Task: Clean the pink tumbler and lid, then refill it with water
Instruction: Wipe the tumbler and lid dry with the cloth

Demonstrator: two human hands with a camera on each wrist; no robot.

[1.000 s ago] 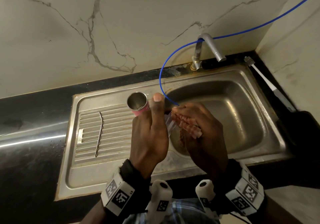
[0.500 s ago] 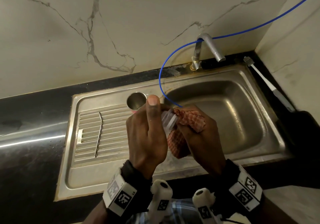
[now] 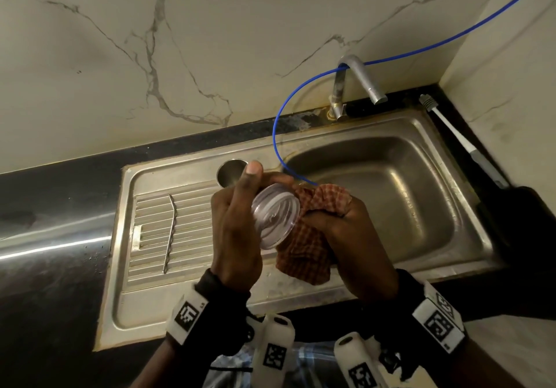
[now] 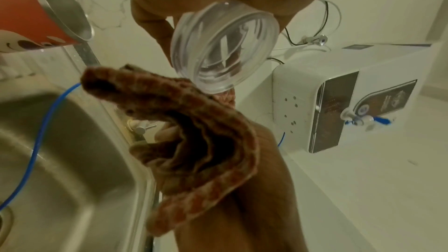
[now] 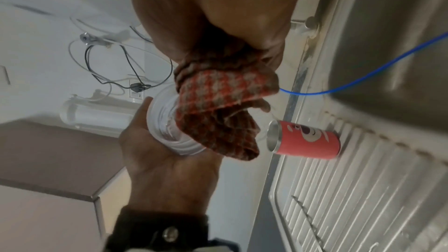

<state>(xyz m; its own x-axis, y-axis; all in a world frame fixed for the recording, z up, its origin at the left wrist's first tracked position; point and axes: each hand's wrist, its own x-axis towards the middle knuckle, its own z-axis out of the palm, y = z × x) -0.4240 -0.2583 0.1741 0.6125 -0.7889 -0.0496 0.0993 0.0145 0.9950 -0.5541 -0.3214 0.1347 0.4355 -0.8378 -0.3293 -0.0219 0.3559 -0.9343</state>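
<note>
Head view: the left hand has turned the clear lid face-up, fingers curled round it; the right hand grips the checked cloth, so wiping goes on.

Tumbler stands on drainboard, left of basin.

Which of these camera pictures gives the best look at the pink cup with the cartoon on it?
The right wrist view: the pink metal tumbler shows whole, standing on the ribbed steel drainboard, cartoon print facing the camera. The left wrist view catches only a cropped corner of it. The head view shows just its open steel mouth behind the left hand.
</note>
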